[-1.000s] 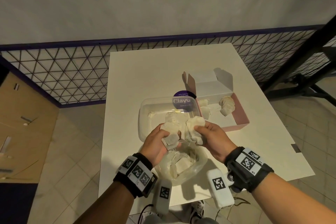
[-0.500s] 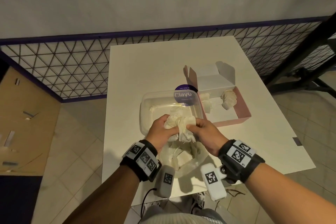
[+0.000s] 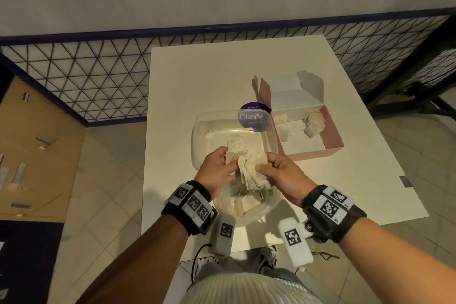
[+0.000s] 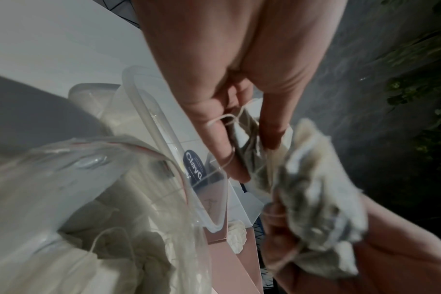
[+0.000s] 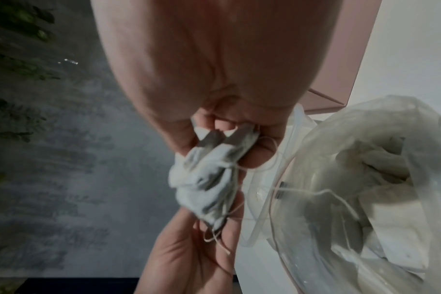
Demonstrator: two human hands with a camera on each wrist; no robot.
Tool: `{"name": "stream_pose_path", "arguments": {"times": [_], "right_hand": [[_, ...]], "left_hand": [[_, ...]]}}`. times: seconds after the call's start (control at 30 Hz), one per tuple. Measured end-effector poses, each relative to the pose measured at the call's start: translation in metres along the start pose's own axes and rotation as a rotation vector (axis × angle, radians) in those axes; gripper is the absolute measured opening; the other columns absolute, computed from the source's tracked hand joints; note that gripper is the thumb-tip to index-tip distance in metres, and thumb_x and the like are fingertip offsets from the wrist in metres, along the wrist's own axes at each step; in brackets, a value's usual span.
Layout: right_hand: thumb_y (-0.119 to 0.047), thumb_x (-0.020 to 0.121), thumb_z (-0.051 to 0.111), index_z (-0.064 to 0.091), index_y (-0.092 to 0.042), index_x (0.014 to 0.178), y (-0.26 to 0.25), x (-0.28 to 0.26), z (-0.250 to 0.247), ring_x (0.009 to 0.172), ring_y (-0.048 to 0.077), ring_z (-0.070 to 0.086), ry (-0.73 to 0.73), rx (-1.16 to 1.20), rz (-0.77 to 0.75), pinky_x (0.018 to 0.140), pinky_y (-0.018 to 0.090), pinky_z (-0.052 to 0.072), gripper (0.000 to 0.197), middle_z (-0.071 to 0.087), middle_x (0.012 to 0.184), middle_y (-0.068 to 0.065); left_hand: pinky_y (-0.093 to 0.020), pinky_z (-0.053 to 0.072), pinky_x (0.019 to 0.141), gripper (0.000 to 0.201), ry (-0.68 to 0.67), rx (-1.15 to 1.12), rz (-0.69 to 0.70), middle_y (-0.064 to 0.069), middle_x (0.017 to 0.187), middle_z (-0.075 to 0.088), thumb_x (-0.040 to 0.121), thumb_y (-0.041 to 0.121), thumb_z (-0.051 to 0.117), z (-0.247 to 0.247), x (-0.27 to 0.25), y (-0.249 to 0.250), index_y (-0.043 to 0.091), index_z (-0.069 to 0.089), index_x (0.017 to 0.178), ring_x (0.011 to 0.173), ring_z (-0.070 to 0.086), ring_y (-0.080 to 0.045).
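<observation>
A bunch of white tea bags (image 3: 250, 168) with strings is held between both hands above the near rim of a clear plastic container (image 3: 197, 136). My left hand (image 3: 228, 166) pinches the bunch from the left, and its fingers (image 4: 229, 151) have strings looped over them. My right hand (image 3: 262, 166) grips the tea bags (image 5: 209, 175) from the right. Below the hands an open clear plastic bag (image 3: 256, 210) holds more tea bags. One tea bag (image 3: 235, 142) lies inside the container.
A pink box (image 3: 332, 140) with its white lid open stands right of the container and holds a few tea bags (image 3: 313, 122). A purple round label (image 3: 254, 116) shows behind the container. The white table (image 3: 222, 76) ends at a wire fence (image 3: 86, 81).
The two hands, each holding tea bags a second ago, have come together. The tea bags now form one bunch, held slightly farther forward over the container's near rim.
</observation>
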State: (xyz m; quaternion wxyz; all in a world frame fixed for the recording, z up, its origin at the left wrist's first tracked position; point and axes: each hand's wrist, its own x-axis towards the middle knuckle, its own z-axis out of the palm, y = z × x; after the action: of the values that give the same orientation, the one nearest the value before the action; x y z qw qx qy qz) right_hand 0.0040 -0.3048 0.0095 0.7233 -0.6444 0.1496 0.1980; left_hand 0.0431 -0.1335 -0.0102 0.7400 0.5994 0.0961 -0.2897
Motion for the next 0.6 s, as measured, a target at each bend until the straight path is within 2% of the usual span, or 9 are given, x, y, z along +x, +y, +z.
{"name": "stream_pose_path", "arguments": {"times": [0.07,0.2,0.27,0.3,0.37,0.4,0.5,0.53,0.6], "right_hand": [[-0.002,0.091,0.054,0.058,0.004,0.115,0.002,0.003,0.004,0.084,0.025,0.066,0.071,-0.041,-0.005,0.068,0.028,0.056,0.025,0.065,0.110,0.027],[-0.003,0.092,0.053,0.061,0.004,0.114,0.006,0.005,0.007,0.095,0.032,0.066,0.075,-0.066,0.027,0.084,0.039,0.055,0.025,0.067,0.110,0.024],[-0.004,0.092,0.053,0.062,0.002,0.113,0.005,0.004,0.007,0.095,0.033,0.066,0.097,-0.056,0.028,0.084,0.040,0.055,0.024,0.068,0.109,0.022],[-0.004,0.092,0.052,0.063,0.001,0.112,0.004,0.004,0.005,0.091,0.030,0.067,0.118,-0.046,0.025,0.077,0.037,0.056,0.023,0.069,0.106,0.020],[-0.005,0.092,0.052,0.064,-0.002,0.110,0.002,0.002,0.001,0.078,0.022,0.067,0.160,-0.031,0.017,0.062,0.028,0.053,0.022,0.070,0.100,0.015],[-0.005,0.092,0.052,0.065,-0.003,0.108,0.000,0.001,-0.002,0.076,0.021,0.067,0.176,-0.027,0.011,0.061,0.027,0.052,0.021,0.071,0.098,0.014],[-0.005,0.092,0.052,0.066,-0.004,0.109,-0.004,-0.004,-0.008,0.084,0.024,0.067,0.122,-0.027,-0.016,0.074,0.034,0.054,0.022,0.072,0.099,0.014],[-0.004,0.091,0.052,0.065,-0.003,0.109,-0.005,-0.006,-0.008,0.085,0.023,0.068,0.080,-0.030,-0.016,0.076,0.032,0.054,0.022,0.072,0.099,0.013],[-0.002,0.091,0.053,0.065,-0.002,0.108,-0.006,-0.008,-0.003,0.080,0.017,0.069,0.031,-0.063,-0.019,0.072,0.026,0.055,0.021,0.073,0.093,0.008]], "left_hand": [[-0.054,0.053,0.091,0.029,0.016,0.012,0.022,-0.017,0.114,0.069,0.085,-0.002,0.067,0.002,-0.001,-0.002,0.007,0.060,0.112,0.107,0.065,-0.036],[-0.048,0.055,0.088,0.031,0.066,0.033,0.060,-0.016,0.109,0.071,0.081,-0.001,0.072,0.006,-0.001,-0.003,0.006,0.061,0.109,0.105,0.066,-0.036],[-0.051,0.054,0.090,0.022,0.043,-0.013,0.024,-0.015,0.110,0.070,0.088,0.003,0.064,0.007,-0.001,-0.002,0.008,0.061,0.109,0.106,0.065,-0.034],[-0.053,0.052,0.091,0.017,0.025,-0.066,-0.004,-0.014,0.111,0.069,0.093,0.003,0.056,0.007,-0.001,-0.002,0.009,0.060,0.108,0.107,0.065,-0.033],[-0.052,0.053,0.090,0.020,0.014,-0.160,-0.045,-0.012,0.111,0.067,0.098,0.002,0.043,0.004,0.000,-0.002,0.010,0.061,0.106,0.108,0.063,-0.030],[-0.052,0.053,0.089,0.023,0.012,-0.170,-0.044,-0.012,0.112,0.066,0.099,0.002,0.040,0.002,0.000,-0.003,0.010,0.061,0.105,0.109,0.063,-0.030],[-0.048,0.055,0.088,0.014,0.034,-0.079,0.004,-0.013,0.114,0.065,0.099,0.007,0.046,-0.003,0.001,-0.004,0.008,0.058,0.106,0.110,0.063,-0.030],[-0.048,0.055,0.087,0.011,0.046,-0.051,0.022,-0.011,0.110,0.067,0.098,0.008,0.049,-0.003,0.002,-0.004,0.008,0.058,0.105,0.108,0.064,-0.030],[-0.049,0.056,0.085,0.015,0.056,-0.024,0.049,-0.012,0.104,0.071,0.094,0.005,0.056,-0.002,0.002,-0.003,0.007,0.059,0.109,0.102,0.067,-0.031]]}}
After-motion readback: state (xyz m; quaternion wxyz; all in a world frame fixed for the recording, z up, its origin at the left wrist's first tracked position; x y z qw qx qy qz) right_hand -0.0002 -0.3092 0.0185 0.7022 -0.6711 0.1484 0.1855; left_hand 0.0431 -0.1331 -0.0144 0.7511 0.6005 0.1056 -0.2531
